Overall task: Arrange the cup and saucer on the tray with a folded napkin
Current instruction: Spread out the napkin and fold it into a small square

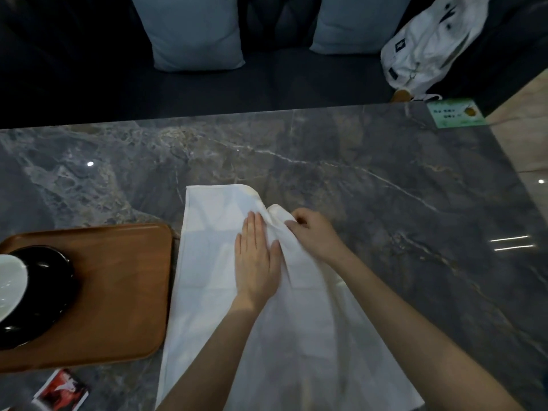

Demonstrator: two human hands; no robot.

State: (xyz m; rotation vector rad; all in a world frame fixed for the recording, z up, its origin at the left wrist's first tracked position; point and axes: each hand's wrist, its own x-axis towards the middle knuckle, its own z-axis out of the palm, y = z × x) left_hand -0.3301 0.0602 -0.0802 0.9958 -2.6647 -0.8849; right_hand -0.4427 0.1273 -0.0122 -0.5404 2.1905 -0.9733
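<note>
On a glossy grey marble table (385,179), a white cloth napkin (207,232) lay long; left hand (256,256) pressed flat, right hand (314,232) pinching a fold. At nine o'clock, a rounded wooden tray (124,292) held black saucer (56,295) and cup (10,286).

— Where's the napkin (207,262)?
— Spread on the marble just right of the tray (118,292), white, long, its right edge lifted and bunched into a fold.
— And the crockery?
— On the tray's left part: a black saucer (56,292) with a cup (12,286) on it (white inside, cut off by the frame's edge).
— The tray itself?
— Brown wood, rounded corners, lying flat.
</note>
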